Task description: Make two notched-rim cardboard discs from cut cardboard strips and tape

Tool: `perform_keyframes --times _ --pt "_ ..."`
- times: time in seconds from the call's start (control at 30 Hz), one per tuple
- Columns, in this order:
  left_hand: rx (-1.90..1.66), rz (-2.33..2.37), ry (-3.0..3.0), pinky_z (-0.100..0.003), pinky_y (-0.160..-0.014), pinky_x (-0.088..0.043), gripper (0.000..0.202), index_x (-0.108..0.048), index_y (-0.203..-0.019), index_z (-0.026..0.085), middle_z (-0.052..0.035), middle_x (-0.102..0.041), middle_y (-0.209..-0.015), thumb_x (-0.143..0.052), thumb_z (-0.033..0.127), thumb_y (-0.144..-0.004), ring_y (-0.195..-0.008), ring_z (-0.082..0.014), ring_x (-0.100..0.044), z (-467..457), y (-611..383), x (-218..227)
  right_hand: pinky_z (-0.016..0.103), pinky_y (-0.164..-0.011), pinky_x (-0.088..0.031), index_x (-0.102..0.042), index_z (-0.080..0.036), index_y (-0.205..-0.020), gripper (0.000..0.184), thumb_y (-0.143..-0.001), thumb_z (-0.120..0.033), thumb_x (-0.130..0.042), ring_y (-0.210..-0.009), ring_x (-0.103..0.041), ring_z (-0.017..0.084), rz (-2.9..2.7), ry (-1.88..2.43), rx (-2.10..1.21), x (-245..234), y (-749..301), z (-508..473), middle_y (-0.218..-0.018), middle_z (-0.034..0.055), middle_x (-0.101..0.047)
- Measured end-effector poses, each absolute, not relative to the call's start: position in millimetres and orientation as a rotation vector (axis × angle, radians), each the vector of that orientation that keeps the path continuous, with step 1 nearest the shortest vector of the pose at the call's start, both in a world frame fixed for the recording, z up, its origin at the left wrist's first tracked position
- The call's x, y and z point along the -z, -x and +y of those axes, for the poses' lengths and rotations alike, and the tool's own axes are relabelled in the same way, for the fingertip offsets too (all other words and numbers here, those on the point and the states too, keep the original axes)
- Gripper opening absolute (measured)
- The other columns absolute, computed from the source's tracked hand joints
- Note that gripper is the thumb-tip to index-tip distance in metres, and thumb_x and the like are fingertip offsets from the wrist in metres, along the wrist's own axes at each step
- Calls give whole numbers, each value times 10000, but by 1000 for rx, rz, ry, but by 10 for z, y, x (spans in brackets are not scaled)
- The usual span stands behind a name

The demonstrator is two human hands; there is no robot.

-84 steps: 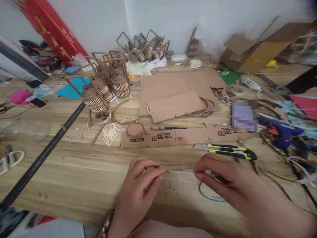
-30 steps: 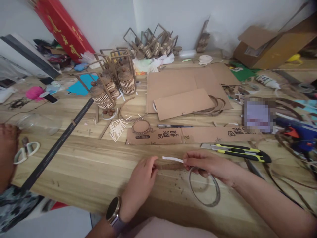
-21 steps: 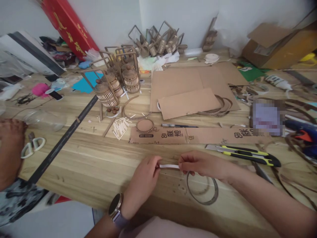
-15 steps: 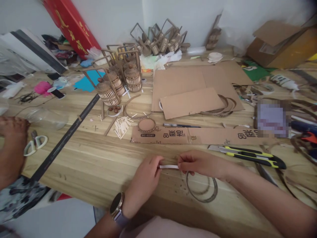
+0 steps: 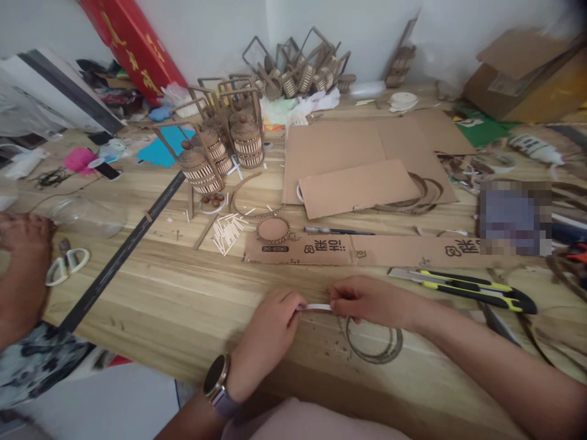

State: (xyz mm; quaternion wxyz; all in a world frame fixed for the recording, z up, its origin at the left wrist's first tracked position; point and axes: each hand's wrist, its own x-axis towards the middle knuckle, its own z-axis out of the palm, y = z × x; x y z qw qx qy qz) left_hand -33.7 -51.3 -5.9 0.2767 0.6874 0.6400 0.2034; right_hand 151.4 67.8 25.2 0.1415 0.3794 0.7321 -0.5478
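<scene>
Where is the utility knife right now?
Head view: the utility knife lies flat on the table at the right, just beyond the right hand that pinches the white strip with the left hand, and nearer than the printed cardboard strip.

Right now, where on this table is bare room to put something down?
Bare wood lies between the black strip and the left hand holding the white strip, below the printed cardboard. The right side, around the utility knife, is crowded.

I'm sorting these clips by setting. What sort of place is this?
Probably a craft workbench for cardboard models: small slatted cardboard lanterns, cut cardboard sheets and a yellow utility knife lie on the wooden table.
</scene>
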Motion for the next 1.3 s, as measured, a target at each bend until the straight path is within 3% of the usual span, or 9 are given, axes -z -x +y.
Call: perform_keyframes --times 0.37,1.3 --pt "-522 1719 -1887 -317 -809 -486 173 -663 -885 165 -30 -654 -895 -610 4 -848 -876 -194 -598 -499 338 43 233 -489 -288 -525 -199 -656 241 -860 -326 -523 -523 -466 116 2178 -1166 1359 -240 -1482 639 -516 -38 -504" --pt "-512 1749 -2029 -339 -780 -517 134 -694 -865 155 -44 -665 -876 -602 60 -884 -848 -204 -622 -520 343 135 247 -501 -268 -614 -186 -637 172 -796 -207 -551 -564 -540 128 2274 -1182 1090 -287 -1406 602 -583 -1 -645"
